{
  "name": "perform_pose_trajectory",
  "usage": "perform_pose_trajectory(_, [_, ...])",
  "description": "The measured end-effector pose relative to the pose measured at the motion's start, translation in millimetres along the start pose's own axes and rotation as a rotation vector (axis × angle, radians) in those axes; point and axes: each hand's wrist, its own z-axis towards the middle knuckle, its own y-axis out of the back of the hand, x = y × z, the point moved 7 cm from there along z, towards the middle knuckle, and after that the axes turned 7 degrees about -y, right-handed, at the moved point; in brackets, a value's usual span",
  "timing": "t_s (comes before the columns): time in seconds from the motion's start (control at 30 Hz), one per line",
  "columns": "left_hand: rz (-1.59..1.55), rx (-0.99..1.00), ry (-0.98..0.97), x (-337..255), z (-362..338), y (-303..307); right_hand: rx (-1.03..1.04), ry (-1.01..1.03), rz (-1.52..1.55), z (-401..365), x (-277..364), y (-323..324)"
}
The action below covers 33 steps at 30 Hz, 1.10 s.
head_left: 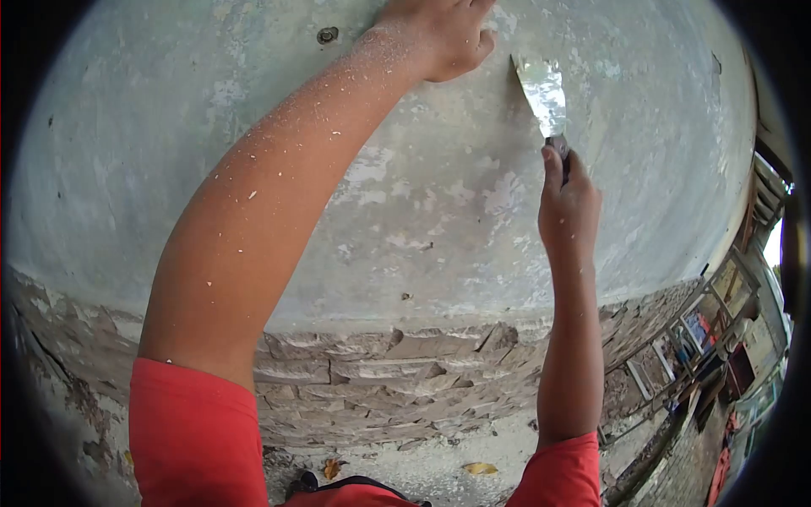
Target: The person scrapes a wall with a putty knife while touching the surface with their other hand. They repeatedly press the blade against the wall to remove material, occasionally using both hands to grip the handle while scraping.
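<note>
A grey-green wall (422, 203) with patchy, flaking paint fills most of the view. My right hand (571, 190) is closed round the dark handle of a putty knife (543, 91), whose wide metal blade points up against or close to the wall. My left hand (443, 38) is at the top edge, up by the wall and left of the blade; its fingers are partly cut off by the frame, and the thumb side shows. White flakes and dust cover my left forearm.
Rough stone cladding (380, 372) runs along the wall's lower part. Dry leaves (480, 467) lie on the ground below. Wooden frames (655, 367) and a dark box-like object (737, 372) stand at the right. A small round fixture (327, 35) is on the wall.
</note>
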Motion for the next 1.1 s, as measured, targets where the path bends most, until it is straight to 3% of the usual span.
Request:
perform_pose_trajectory(0.07, [0.030, 0.033, 0.015, -26.8, 6.6, -10.2, 0.048, 0.059, -0.031, -29.2, -57.9, -7.0])
perform_pose_trajectory(0.1, [0.040, 0.027, 0.007, -45.8, 8.9, -13.9, 0.156, -0.029, -0.117, -42.1, -89.3, -5.6])
perform_pose_trajectory(0.13, [0.059, 0.020, 0.014, -62.1, 11.6, -16.9, 0.124, 0.059, -0.069, -53.6, -119.7, -0.2])
perform_pose_trajectory(0.23, [0.015, -0.007, 0.014, -114.1, 29.7, -22.0, 0.088, -0.065, -0.119, -41.6, -195.1, 23.3])
perform_pose_trajectory(0.4, [-0.158, 0.008, 0.040, -191.6, 40.2, -33.8, 0.065, -0.107, -0.048, 83.2, -190.1, 65.9])
perform_pose_trajectory(0.47, [-0.134, 0.032, 0.144, -202.2, 42.0, -36.2, 0.034, -0.109, -0.007, 123.9, -179.3, 84.2])
perform_pose_trajectory(0.6, [-0.096, 0.026, 0.164, -214.5, 40.7, -41.1, 0.141, -0.127, -0.035, 108.3, -206.5, 82.8])
perform_pose_trajectory(0.7, [-0.076, 0.028, 0.192, -235.6, 45.6, -42.7, 0.274, -0.199, -0.016, 37.4, -273.7, 58.4])
perform_pose_trajectory(0.73, [-0.048, 0.045, 0.217, -242.0, 48.6, -45.4, 0.225, -0.139, 0.062, 9.6, -296.4, 54.7])
perform_pose_trajectory(0.77, [-0.041, 0.038, 0.236, -248.9, 55.0, -47.0, 0.322, -0.238, -0.073, -11.5, -321.9, 51.6])
perform_pose_trajectory(0.83, [-0.065, 0.077, 0.218, -270.0, 66.0, -51.8, 0.299, -0.210, -0.186, -29.9, -359.4, 61.9])
perform_pose_trajectory(0.9, [-0.097, 0.045, 0.240, -290.5, 80.9, -54.8, 0.243, -0.156, -0.227, -9.7, -375.9, 83.9])
perform_pose_trajectory(0.93, [-0.159, -0.008, 0.235, -294.9, 84.4, -56.4, 0.296, -0.258, -0.134, 11.0, -385.3, 89.9])
perform_pose_trajectory(0.97, [-0.157, 0.010, 0.244, -298.1, 84.4, -60.9, 0.205, -0.151, -0.104, 32.8, -388.4, 98.0])
perform_pose_trajectory(1.03, [-0.131, -0.027, 0.226, -322.8, 104.3, -63.2, 0.193, -0.181, -0.086, 73.4, -394.0, 109.9])
perform_pose_trajectory(1.1, [-0.130, -0.042, 0.236, -342.2, 121.3, -67.2, 0.073, -0.066, -0.051, 110.5, -399.9, 117.8])
